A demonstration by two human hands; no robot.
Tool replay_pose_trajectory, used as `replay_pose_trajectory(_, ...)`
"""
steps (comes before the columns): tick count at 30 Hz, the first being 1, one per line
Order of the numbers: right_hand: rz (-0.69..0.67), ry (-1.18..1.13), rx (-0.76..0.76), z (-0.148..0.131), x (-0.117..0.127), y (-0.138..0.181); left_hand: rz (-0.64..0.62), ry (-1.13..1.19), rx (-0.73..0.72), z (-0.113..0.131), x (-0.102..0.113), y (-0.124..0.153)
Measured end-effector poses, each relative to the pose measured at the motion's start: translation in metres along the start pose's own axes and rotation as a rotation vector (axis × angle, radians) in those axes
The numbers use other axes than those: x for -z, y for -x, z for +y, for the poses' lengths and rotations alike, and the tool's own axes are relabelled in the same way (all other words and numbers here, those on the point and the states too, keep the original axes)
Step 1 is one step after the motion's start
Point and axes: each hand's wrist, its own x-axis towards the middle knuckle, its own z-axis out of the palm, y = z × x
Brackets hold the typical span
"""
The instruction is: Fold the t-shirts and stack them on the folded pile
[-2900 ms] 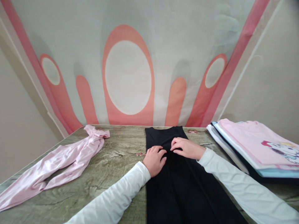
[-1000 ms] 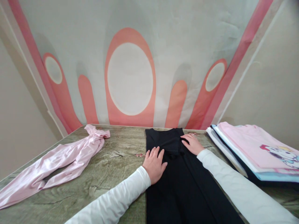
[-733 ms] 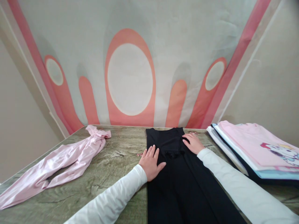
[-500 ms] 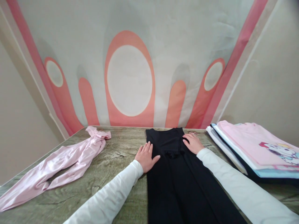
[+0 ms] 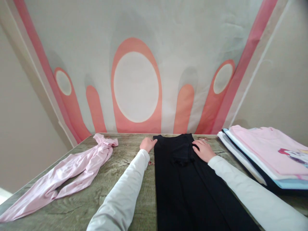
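A long black garment (image 5: 185, 189) lies flat on the wood-grain table (image 5: 101, 195), running from the far edge towards me. My left hand (image 5: 147, 143) is at its far left corner, with the fingers curled on the fabric edge. Spread fingers of my right hand (image 5: 204, 150) rest flat on the garment's far right edge. A small folded-over piece of black fabric (image 5: 182, 154) sits between the two hands. Both arms wear white sleeves.
A crumpled pale pink garment (image 5: 69, 171) stretches across the left of the table. On the right stands a stack of folded clothes (image 5: 262, 150), topped by a pink shirt with a cartoon print. A wall hanging with orange shapes (image 5: 137, 86) rises just behind the table.
My left hand slid off the middle of the black garment and moved forward to its far left corner. My right hand moved from the middle to the right edge and stayed there.
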Motion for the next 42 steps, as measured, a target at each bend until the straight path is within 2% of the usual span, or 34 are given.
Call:
replay_pose_trajectory(8, -0.019, 0.019, -0.021, -0.006, 0.007, 0.000, -0.035, 0.008, -0.007, -0.001, -0.006, -0.013)
replay_pose_trajectory(14, -0.021, 0.006, -0.047, -0.010, 0.011, 0.001, 0.046, -0.046, 0.007, 0.006, -0.002, -0.001)
replay_pose_trajectory(16, -0.021, 0.003, -0.053, -0.011, 0.011, 0.001, 0.108, -0.069, -0.053, 0.013, 0.001, 0.005)
replay_pose_trajectory(19, -0.022, -0.001, -0.066, -0.011, 0.011, 0.001, 0.136, -0.107, -0.261, 0.025, 0.001, 0.014)
replay_pose_trajectory(21, -0.024, -0.005, -0.072, -0.012, 0.012, 0.000, 0.087, -0.121, -0.366, 0.031, -0.004, 0.019)
replay_pose_trajectory(25, -0.024, -0.006, -0.071, -0.013, 0.013, 0.000, -0.039, -0.180, -0.410, 0.034, -0.021, 0.025)
replay_pose_trajectory(28, -0.020, -0.016, -0.066, -0.012, 0.011, 0.000, -0.106, -0.223, -0.408, 0.030, -0.031, 0.026)
replay_pose_trajectory(30, -0.018, -0.022, -0.061, -0.009, 0.010, -0.001, -0.105, -0.227, -0.396, 0.026, -0.034, 0.025)
replay_pose_trajectory(36, -0.060, -0.116, -0.093, 0.014, 0.001, -0.029, -0.035, -0.213, -0.328, 0.011, -0.031, 0.011)
replay_pose_trajectory(42, -0.039, -0.260, -0.196, 0.040, -0.021, -0.072, 0.127, -0.137, -0.137, -0.003, -0.018, 0.002)
